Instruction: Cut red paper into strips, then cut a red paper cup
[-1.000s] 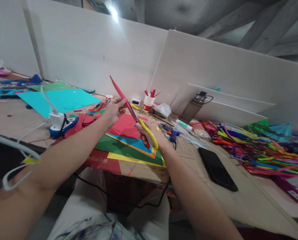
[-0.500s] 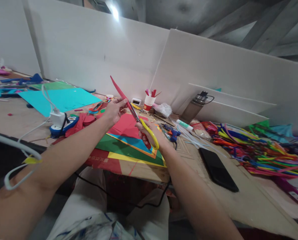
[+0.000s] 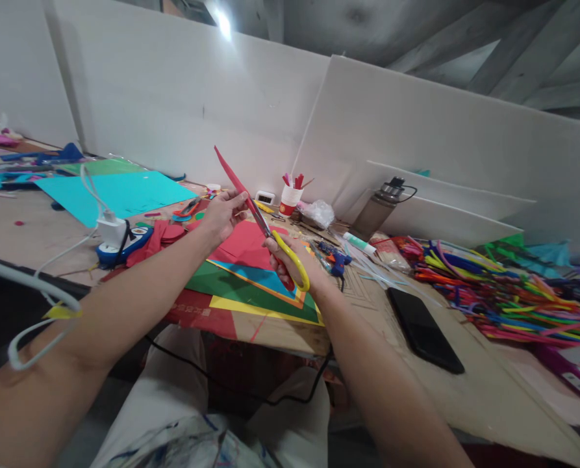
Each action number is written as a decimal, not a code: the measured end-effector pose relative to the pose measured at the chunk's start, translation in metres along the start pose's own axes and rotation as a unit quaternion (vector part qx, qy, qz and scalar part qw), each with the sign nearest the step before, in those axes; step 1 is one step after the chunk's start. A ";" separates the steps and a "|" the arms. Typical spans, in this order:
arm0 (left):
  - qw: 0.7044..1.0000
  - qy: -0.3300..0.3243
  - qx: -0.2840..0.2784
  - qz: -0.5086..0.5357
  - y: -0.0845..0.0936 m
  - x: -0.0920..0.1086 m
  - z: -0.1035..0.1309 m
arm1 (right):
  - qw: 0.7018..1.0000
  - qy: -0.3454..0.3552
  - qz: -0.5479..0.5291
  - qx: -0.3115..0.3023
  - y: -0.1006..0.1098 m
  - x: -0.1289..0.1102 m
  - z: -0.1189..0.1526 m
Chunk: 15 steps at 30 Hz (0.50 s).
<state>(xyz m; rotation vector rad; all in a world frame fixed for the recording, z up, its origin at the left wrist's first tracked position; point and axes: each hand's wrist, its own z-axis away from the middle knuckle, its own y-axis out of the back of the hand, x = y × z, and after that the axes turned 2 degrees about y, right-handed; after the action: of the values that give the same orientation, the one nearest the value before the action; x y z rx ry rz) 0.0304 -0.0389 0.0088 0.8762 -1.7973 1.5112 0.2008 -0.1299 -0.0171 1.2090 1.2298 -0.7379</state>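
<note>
My left hand (image 3: 227, 216) pinches a narrow red paper strip (image 3: 228, 169), whose tip points up and to the left. In my right hand (image 3: 290, 260) are scissors with yellow and red handles (image 3: 297, 263); their blades reach up-left to the strip's lower end, close to my left fingers. Whether the blades are parted is hard to tell. Beneath both hands lie a red sheet (image 3: 245, 246) and a stack of blue, orange, green (image 3: 231, 289) and yellow sheets.
A phone (image 3: 425, 330) and a bundle of coloured pipe cleaners (image 3: 504, 289) lie to the right. Behind are a paper cup (image 3: 290, 200), a bottle (image 3: 378, 209) and a glue gun (image 3: 337, 260). A power strip (image 3: 124, 247) and cyan sheet (image 3: 119, 195) are at left.
</note>
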 end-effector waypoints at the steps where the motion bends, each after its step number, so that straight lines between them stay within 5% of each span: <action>1: 1.000 0.000 0.002 0.000 0.000 0.000 0.000 | 1.000 0.001 0.001 0.001 0.000 0.000 0.000; 15: 1.000 0.003 -0.004 -0.003 0.003 -0.002 -0.002 | 1.000 0.009 0.012 0.013 -0.001 0.001 -0.001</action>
<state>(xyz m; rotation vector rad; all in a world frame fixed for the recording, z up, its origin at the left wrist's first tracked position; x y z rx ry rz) 0.0291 -0.0359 0.0061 0.8715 -1.7928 1.4998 0.2004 -0.1291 -0.0184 1.2521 1.2223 -0.7290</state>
